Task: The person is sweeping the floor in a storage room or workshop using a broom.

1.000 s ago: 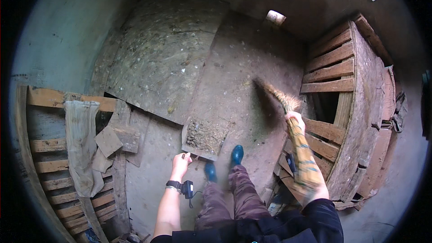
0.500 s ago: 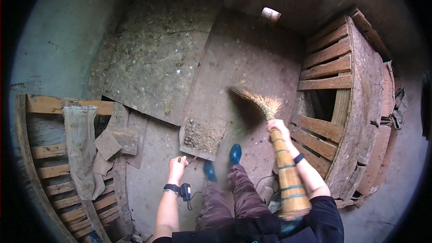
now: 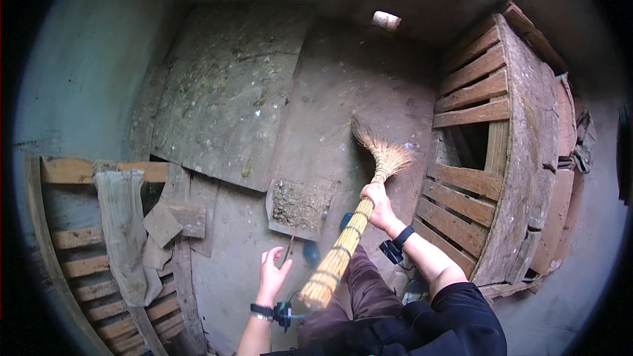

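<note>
My right hand (image 3: 376, 206) is wrapped round the upper neck of a straw broom (image 3: 339, 248). The broom's bound handle slants down toward my left wrist, and its splayed, slightly blurred bristles (image 3: 389, 155) point away from me over the floor. My left hand (image 3: 271, 273) has its thumb and fingers apart. Right by its thumb stands the thin handle (image 3: 289, 248) of a dustpan. The pale dustpan (image 3: 293, 229) lies on the floor ahead of my boots, holding a heap of brownish debris (image 3: 300, 202).
A soiled board (image 3: 224, 99) covers the far-left floor. To the right stands a slatted wooden crate (image 3: 471, 204); at lower left are a slatted frame (image 3: 86, 240) draped with grey cloth (image 3: 123, 224) and loose wood pieces (image 3: 184, 217). A blue boot (image 3: 311, 252) is beside the dustpan.
The broom's handle end has swung left across my legs, and my right hand has shifted left with it. My left hand has moved slightly down and right, its fingers opening from round the dustpan handle.
</note>
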`<state>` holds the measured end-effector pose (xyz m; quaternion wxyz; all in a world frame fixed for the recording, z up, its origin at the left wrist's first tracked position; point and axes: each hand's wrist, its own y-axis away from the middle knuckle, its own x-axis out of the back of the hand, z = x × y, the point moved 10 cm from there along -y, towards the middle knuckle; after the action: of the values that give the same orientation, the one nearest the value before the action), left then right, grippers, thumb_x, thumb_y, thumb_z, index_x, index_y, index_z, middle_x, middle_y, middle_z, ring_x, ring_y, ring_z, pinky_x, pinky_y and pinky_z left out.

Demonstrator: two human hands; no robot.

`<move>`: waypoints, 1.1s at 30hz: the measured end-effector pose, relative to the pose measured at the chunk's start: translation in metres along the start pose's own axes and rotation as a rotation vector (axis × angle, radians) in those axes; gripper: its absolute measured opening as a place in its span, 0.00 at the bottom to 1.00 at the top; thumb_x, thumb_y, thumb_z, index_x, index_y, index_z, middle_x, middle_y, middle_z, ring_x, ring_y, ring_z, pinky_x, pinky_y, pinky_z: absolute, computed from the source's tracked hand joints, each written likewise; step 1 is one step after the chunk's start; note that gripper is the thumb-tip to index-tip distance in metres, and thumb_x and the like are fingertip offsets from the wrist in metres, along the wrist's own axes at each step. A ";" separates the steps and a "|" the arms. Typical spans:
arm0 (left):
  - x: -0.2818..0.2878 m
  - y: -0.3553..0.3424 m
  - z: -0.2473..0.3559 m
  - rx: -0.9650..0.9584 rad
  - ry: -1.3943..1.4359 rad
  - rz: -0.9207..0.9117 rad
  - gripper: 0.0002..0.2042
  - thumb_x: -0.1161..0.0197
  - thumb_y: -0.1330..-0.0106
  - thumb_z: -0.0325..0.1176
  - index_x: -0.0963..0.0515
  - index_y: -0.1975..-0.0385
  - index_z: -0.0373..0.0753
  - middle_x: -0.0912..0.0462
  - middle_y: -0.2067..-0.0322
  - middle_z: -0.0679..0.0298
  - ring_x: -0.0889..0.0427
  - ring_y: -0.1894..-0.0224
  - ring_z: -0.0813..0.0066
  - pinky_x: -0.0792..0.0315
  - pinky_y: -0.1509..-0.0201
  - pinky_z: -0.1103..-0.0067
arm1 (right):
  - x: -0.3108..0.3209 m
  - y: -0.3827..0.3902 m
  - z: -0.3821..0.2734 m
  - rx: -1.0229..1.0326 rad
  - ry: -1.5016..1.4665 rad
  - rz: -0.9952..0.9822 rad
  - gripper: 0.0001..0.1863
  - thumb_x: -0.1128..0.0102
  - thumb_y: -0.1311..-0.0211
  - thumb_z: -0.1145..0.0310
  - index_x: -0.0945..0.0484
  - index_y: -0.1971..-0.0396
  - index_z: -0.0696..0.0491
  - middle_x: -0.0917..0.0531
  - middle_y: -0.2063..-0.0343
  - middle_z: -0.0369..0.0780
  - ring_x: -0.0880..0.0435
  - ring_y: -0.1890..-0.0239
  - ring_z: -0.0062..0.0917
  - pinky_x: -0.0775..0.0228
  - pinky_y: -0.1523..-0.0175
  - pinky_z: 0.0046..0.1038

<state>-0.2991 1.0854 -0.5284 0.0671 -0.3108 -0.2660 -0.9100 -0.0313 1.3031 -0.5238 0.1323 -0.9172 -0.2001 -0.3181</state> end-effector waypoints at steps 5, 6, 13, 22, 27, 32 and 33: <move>-0.031 0.024 0.141 0.423 1.411 -0.846 0.38 0.44 0.41 0.55 0.47 0.37 0.37 0.34 0.46 0.45 0.27 0.49 0.59 0.29 0.48 0.69 | 0.040 0.009 -0.019 0.036 0.002 0.078 0.11 0.40 0.63 0.74 0.29 0.75 0.52 0.25 0.71 0.40 0.27 0.63 0.36 0.36 0.52 0.34; -0.050 0.031 0.152 0.391 1.335 -0.989 0.43 0.43 0.41 0.55 0.57 0.35 0.38 0.38 0.43 0.43 0.28 0.48 0.55 0.30 0.46 0.64 | 0.045 0.008 -0.022 0.054 0.016 0.060 0.12 0.39 0.64 0.74 0.29 0.74 0.52 0.24 0.70 0.40 0.26 0.62 0.35 0.36 0.51 0.35; -0.150 0.021 0.173 0.710 1.300 -1.095 0.22 0.45 0.38 0.32 0.41 0.45 0.37 0.26 0.66 0.58 0.23 0.74 0.74 0.25 0.71 0.80 | 0.022 0.023 0.059 0.012 0.120 0.036 0.15 0.38 0.66 0.74 0.29 0.73 0.53 0.25 0.71 0.43 0.26 0.59 0.40 0.34 0.50 0.38; -0.073 -0.019 0.098 0.722 1.377 -0.650 0.16 0.43 0.43 0.28 0.37 0.56 0.36 0.26 0.74 0.61 0.26 0.82 0.75 0.28 0.81 0.79 | -0.143 -0.038 0.041 0.152 -0.227 -0.032 0.18 0.37 0.65 0.74 0.29 0.68 0.56 0.25 0.66 0.45 0.27 0.57 0.42 0.35 0.47 0.40; -0.066 0.023 0.113 0.763 1.177 -0.895 0.24 0.43 0.44 0.26 0.43 0.48 0.37 0.28 0.72 0.61 0.27 0.81 0.76 0.28 0.80 0.79 | -0.073 -0.005 0.003 0.131 -0.023 0.063 0.19 0.36 0.69 0.75 0.28 0.70 0.55 0.24 0.68 0.42 0.25 0.57 0.40 0.34 0.47 0.39; -0.099 0.023 0.151 0.761 1.257 -1.080 0.18 0.44 0.41 0.29 0.40 0.53 0.36 0.28 0.71 0.61 0.27 0.80 0.75 0.27 0.79 0.80 | -0.012 0.017 0.033 -0.033 0.114 0.094 0.17 0.36 0.69 0.73 0.29 0.73 0.52 0.24 0.71 0.41 0.24 0.62 0.38 0.34 0.50 0.37; -0.097 0.016 0.158 0.754 1.292 -1.007 0.16 0.45 0.40 0.29 0.40 0.54 0.36 0.28 0.71 0.60 0.26 0.79 0.75 0.27 0.78 0.78 | -0.024 0.020 0.040 -0.025 0.070 0.102 0.17 0.35 0.69 0.72 0.29 0.73 0.52 0.24 0.71 0.41 0.25 0.62 0.38 0.34 0.51 0.36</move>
<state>-0.1329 1.1508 -0.4743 -0.1054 0.4570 -0.5620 -0.6813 -0.0177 1.2934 -0.5718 0.1439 -0.9160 -0.1446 -0.3455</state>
